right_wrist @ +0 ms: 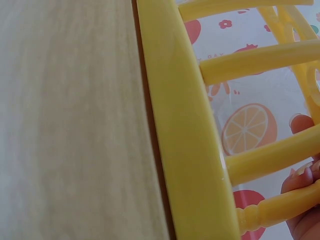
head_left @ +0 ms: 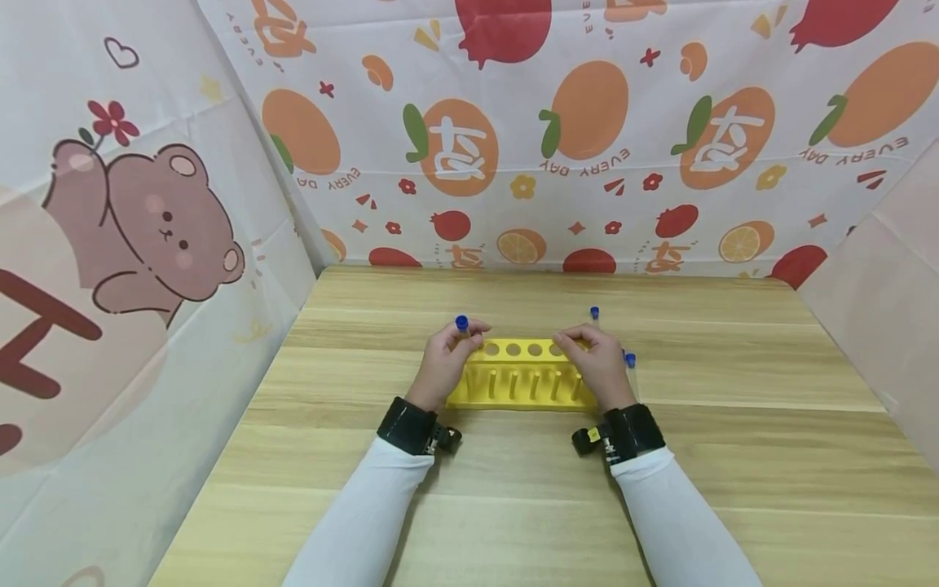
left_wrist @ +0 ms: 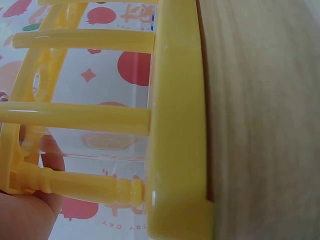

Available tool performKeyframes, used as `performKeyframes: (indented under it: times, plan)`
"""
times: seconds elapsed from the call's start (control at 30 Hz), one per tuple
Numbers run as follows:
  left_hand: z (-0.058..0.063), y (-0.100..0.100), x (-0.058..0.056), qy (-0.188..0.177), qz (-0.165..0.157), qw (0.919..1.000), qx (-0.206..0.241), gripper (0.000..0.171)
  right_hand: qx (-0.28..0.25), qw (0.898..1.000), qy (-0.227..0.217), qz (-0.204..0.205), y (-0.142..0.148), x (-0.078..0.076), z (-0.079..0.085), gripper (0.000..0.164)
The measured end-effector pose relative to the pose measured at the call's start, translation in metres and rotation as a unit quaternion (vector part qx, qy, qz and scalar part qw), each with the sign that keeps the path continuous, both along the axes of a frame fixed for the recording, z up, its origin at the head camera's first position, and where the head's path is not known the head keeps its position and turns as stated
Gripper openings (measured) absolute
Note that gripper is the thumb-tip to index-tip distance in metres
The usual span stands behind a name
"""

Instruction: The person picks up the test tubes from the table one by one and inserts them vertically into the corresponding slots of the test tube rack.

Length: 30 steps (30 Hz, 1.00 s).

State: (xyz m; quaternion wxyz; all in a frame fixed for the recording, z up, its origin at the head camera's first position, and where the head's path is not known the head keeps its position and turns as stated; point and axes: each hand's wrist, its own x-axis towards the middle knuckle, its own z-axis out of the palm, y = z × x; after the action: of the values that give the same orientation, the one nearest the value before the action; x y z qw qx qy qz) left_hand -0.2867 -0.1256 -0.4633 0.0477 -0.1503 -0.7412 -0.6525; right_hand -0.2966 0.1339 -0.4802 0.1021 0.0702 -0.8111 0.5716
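A yellow test tube rack (head_left: 521, 403) sits on the table, with a row of round holes in its top bar and short pegs below. My left hand (head_left: 438, 365) grips its left end; the left wrist view shows the thumb and fingers (left_wrist: 51, 152) about the end post. At the left end stands a test tube with a blue cap (head_left: 461, 322). My right hand (head_left: 606, 371) holds the right end, its fingers (right_wrist: 301, 123) behind the posts in the right wrist view. The top right corner is hidden by this hand.
Beyond the right hand is a blue-capped tube (head_left: 595, 313). Another blue-capped tube (head_left: 630, 359) is just right of that hand, with a further blue cap partly hidden beside it. The wooden table (head_left: 513, 505) meets a fruit-printed cloth (head_left: 523, 187) at the back.
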Motion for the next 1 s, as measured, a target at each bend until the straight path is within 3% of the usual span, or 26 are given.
performKeyframes:
  times: [0.2, 0.4, 0.5, 0.7, 1.0]
  plan:
    - [0.0, 0.001, -0.003, 0.012, 0.001, 0.9999, 0.004, 0.025, 0.016, 1.0, 0.001, -0.003, -0.005, 0.011, 0.02, 0.02]
    - [0.002, 0.001, -0.003, 0.01, 0.003, 0.9999, -0.008, 0.023, 0.004, 1.0, -0.004, -0.004, 0.0, -0.001, 0.003, 0.022]
    - [0.01, 0.002, 0.001, 0.008, 0.001, 0.9999, -0.008, 0.022, -0.003, 1.0, -0.001, -0.003, 0.002, -0.005, -0.004, 0.026]
    - [0.031, 0.003, 0.014, -0.001, 0.0, 0.9999, -0.014, 0.021, -0.009, 1.0, 0.012, 0.002, 0.002, -0.005, -0.004, 0.029]
    - [0.034, 0.004, 0.015, -0.015, 0.007, 0.9996, -0.021, 0.025, -0.002, 1.0, 0.011, -0.001, 0.002, -0.006, -0.004, 0.029]
